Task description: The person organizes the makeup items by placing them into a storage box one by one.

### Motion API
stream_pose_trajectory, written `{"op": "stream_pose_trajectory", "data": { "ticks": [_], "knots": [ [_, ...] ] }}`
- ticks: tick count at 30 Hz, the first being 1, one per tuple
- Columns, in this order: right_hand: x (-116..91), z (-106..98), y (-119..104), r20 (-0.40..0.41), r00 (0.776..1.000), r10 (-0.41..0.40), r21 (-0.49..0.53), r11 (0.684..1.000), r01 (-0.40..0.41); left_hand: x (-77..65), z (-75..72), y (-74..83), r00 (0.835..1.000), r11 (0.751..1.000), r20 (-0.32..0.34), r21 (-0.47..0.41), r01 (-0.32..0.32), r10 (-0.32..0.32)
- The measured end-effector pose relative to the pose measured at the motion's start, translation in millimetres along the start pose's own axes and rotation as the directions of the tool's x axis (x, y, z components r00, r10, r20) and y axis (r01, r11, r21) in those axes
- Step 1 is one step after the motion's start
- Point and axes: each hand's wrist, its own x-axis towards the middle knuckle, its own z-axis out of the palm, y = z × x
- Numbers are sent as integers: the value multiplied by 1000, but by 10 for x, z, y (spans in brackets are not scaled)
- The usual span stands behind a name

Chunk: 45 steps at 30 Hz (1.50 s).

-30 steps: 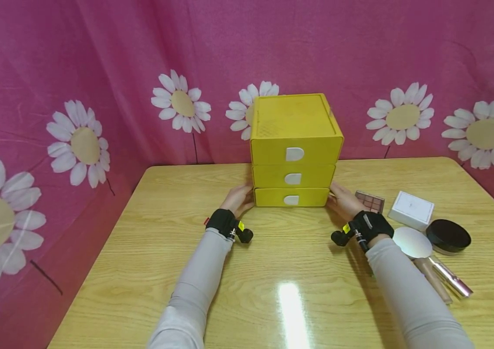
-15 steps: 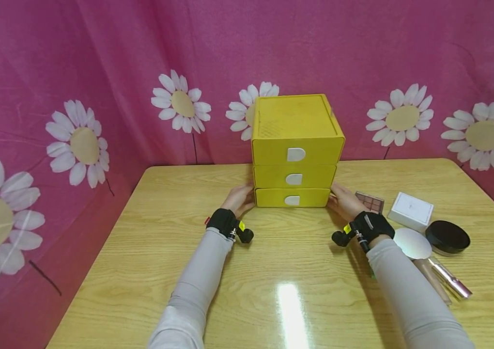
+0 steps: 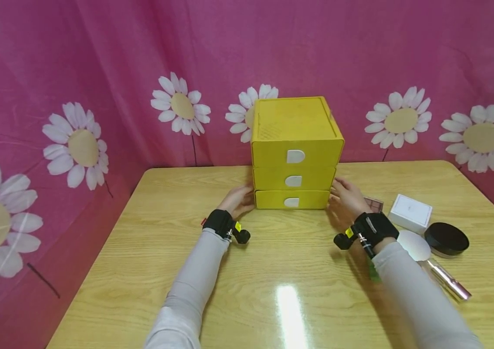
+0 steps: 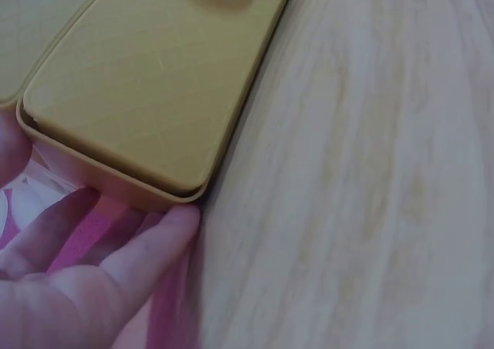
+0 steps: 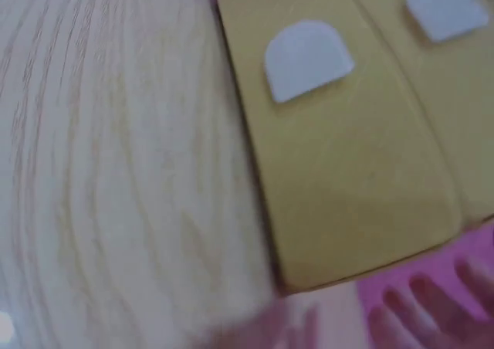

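Observation:
A yellow three-drawer storage box (image 3: 297, 151) with white half-round handles stands at the back of the wooden table. All of its drawers are pushed in. My left hand (image 3: 237, 201) rests at its lower left side; in the left wrist view, extended fingers (image 4: 150, 256) touch the lower side edge and the thumb lies higher up. On the other side, my right hand (image 3: 348, 198) is beside the lower right side, fingers spread. The right wrist view shows those fingers (image 5: 428, 318) blurred and apart from the box's side.
Right of the right hand lie an eyeshadow palette (image 3: 374, 204), a white box (image 3: 410, 212), a round black-lidded case (image 3: 446, 239), a pale round disc (image 3: 414, 245) and a shiny pink tube (image 3: 449, 280). A small green item (image 3: 374, 271) shows beside the right forearm. A pink daisy curtain (image 3: 316, 48) hangs behind.
My right hand has shifted slightly right, its fingers loosening from the box's side, and its forearm covers more of the palette. The left hand and the storage box stay nearly in place.

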Motion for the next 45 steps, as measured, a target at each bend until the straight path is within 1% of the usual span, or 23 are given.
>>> {"op": "stream_pose_trajectory", "data": {
  "ticks": [1, 2, 3, 4, 5, 6, 7, 8, 9, 10, 12, 14, 16, 19, 21, 24, 26, 30, 34, 36, 41, 45],
  "knots": [
    [-9, -14, -23, -56, 998, -23, -10, 1000, 23, 2, -7, -5, 1000, 1000, 12, -3, 3, -3],
    [-51, 4, -102, -126, 991, -40, -73, 997, 31, 5, -16, -9, 1000, 1000, 25, -5, 6, -6],
    [-113, 47, -212, -209, 976, -63, -120, 992, 38, 7, -25, -15, 999, 1000, 37, -11, 7, -7],
    [-157, 79, -300, -277, 957, -90, -124, 991, 58, 10, -33, -21, 999, 1000, 46, -15, 9, -8],
    [-200, 116, -375, -349, 930, -119, -127, 989, 79, 13, -41, -26, 999, 1000, 54, -19, 7, -6],
    [-260, 163, -478, -402, 902, -158, -155, 982, 103, 15, -47, -30, 998, 1000, 60, -23, 5, -4],
    [-295, 198, -543, -456, 868, -199, -165, 977, 137, 14, -51, -33, 998, 1000, 63, -26, 3, -2],
    [-344, 242, -628, -488, 839, -239, -192, 968, 164, 14, -53, -37, 998, 1000, 68, -28, 1, 1],
    [-375, 262, -681, -502, 818, -281, -208, 957, 201, 12, -53, -41, 997, 999, 71, -32, -2, 4],
    [-404, 283, -728, -503, 802, -320, -220, 946, 239, 10, -50, -45, 997, 999, 77, -33, -6, 8],
    [-454, 332, -817, -479, 781, -401, -267, 914, 305, 2, -45, -55, 996, 999, 89, -36, -13, 16],
    [-490, 385, -887, -419, 779, -467, -308, 880, 362, -6, -41, -66, 994, 999, 108, -43, -25, 30],
    [-522, 452, -953, -343, 774, -533, -362, 835, 414, -5, -40, -78, 991, 998, 125, -53, -39, 46],
    [-545, 556, -1030, -205, 757, -620, -441, 749, 494, -10, -43, -93, 988, 995, 136, -81, -55, 66],
    [-544, 621, -1063, -117, 735, -668, -490, 683, 542, -9, -46, -98, 988, 994, 136, -93, -56, 68],
    [-524, 702, -1080, -7, 711, -704, -542, 600, 589, -8, -48, -105, 989, 994, 129, -93, -55, 67],
    [-501, 743, -1070, 41, 701, -712, -567, 561, 603, -9, -45, -114, 990, 995, 122, -84, -58, 68],
    [-470, 812, -1066, 98, 695, -713, -606, 511, 610, -10, -32, -143, 991, 995, 113, -77, -63, 72],
    [-421, 878, -1089, 131, 690, -711, -629, 479, 613, -26, -25, -157, 990, 994, 115, -84, -76, 85],
    [-386, 907, -1095, 140, 681, -719, -639, 459, 617, -33, -22, -161, 988, 993, 123, -82, -81, 91],
    [-298, 958, -1091, 157, 647, -746, -668, 402, 626, -41, -16, -168, 987, 994, 130, -77, -81, 91],
    [-232, 979, -1085, 150, 629, -763, -689, 375, 620, -43, -17, -161, 988, 994, 126, -77, -81, 91]
  ]
}}
